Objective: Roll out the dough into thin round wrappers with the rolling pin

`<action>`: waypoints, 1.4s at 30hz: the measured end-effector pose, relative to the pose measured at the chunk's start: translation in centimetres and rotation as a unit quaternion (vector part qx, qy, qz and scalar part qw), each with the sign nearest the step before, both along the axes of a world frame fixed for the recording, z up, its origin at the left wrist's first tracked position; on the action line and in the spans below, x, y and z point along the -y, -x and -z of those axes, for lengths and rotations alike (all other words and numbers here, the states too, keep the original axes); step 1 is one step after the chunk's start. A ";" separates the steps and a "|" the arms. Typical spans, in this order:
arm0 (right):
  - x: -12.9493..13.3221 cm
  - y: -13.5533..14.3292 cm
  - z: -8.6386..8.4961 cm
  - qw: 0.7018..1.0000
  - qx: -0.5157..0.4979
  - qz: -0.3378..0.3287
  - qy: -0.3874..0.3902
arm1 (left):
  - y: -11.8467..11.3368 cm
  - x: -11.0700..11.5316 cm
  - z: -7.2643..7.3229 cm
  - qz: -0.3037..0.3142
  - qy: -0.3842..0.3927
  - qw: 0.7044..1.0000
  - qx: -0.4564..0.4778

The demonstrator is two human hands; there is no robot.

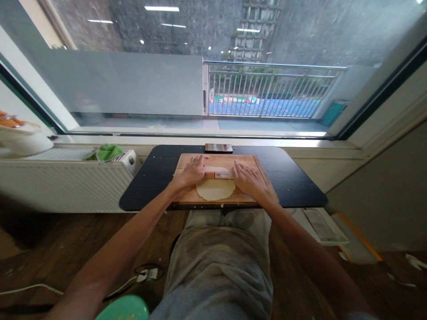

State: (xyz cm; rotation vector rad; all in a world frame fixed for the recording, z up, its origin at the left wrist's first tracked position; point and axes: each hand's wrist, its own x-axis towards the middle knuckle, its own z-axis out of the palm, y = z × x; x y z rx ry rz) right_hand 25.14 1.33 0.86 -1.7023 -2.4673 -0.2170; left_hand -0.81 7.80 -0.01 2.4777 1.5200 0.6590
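A flat, pale round of dough (215, 191) lies on a wooden board (187, 161). Across the dough runs a rolling pin (218, 175) with a printed label. At the pin's left end is my left hand (193, 171), its fingers resting over the wood. My right hand (246, 178) lies over the right end, fingers stretched forward and slightly apart. The palms hide both ends of the pin. Part of the dough shows behind the pin, and the larger part in front of it.
The board sits on a black table (300, 191). A phone (218, 148) lies at its back edge by the window. To the left is a radiator (66, 182) with a green cloth (109, 152). A green stool (125, 309) and cables are below.
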 end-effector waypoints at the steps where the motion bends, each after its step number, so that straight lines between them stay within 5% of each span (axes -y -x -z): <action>1: 1.2 0.3 -0.1 1.000 -0.012 0.013 -0.007 | 0.1 1.0 -0.1 0.009 0.000 1.000 0.000; 6: 5.9 0.4 -0.2 0.997 -0.057 0.031 -0.049 | -0.1 5.8 -0.3 -0.016 -0.054 0.997 -0.050; 10: 6.5 -1.6 -0.1 0.997 -0.072 0.004 -0.043 | -0.5 7.7 -0.5 -0.031 -0.073 0.994 -0.071; 15: 4.7 -3.0 0.2 0.995 -0.058 0.063 -0.055 | -0.6 7.2 -0.8 -0.049 -0.060 0.993 -0.087; 25: 4.4 0.2 -0.9 0.992 -0.115 0.041 -0.010 | 1.9 8.2 -1.4 -0.091 -0.025 0.986 -0.137; 42: 1.6 0.8 -2.1 0.998 -0.057 0.031 0.014 | 0.9 6.3 -2.2 -0.121 -0.014 0.977 -0.176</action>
